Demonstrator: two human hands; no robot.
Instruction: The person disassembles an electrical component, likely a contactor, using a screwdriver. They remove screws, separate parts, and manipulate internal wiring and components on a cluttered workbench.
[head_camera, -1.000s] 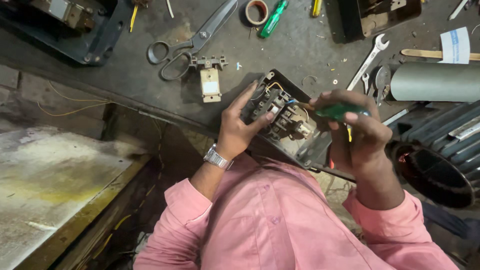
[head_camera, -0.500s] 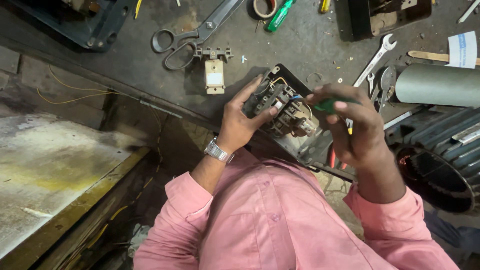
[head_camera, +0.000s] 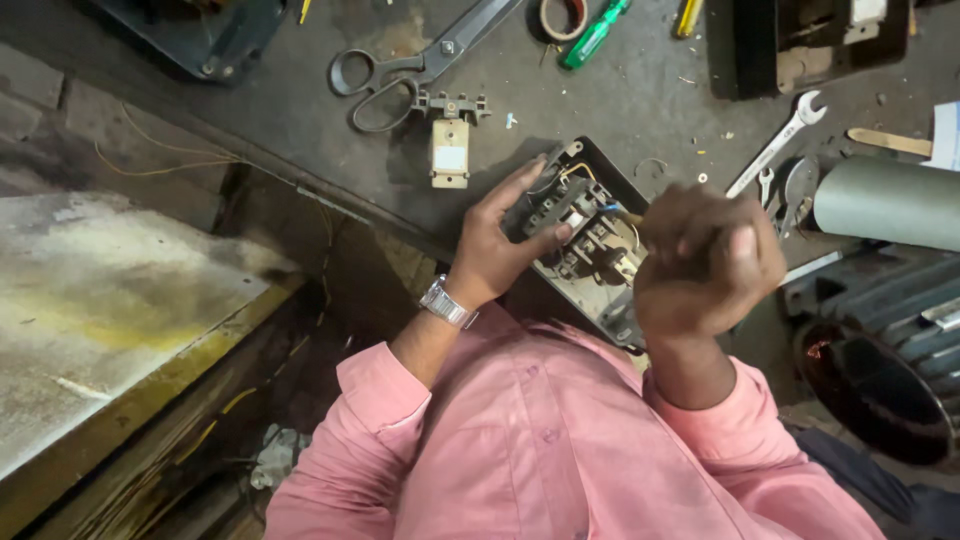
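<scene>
Right hand has closed into a tight fist and rolled over since a second ago: the green handle that showed in its fingers is now hidden under the knuckles, so what it grips cannot be told from this view, only that it's clenched, with a thin tip poking out at its 10 o'clock into the switch unit. Reads like a turning stroke on a terminal screw, my guess. Left hand hasn't shifted: fingers spread, thumb pressed on the block of contacts, steadying the unit from its 9 o'clock side, not wrapped around it. The unit sits tilted at the bench edge, black housing open, wires showing at its top, right in front of the pink shirt. Bench clutter is unchanged relative to it: big scissors at 11 o'clock, small cream-coloured part just beside them, green screwdriver at 12, spanner at 2, grey cylinder at 3. Head camera has drifted closer, nothing on the bench moved.
</scene>
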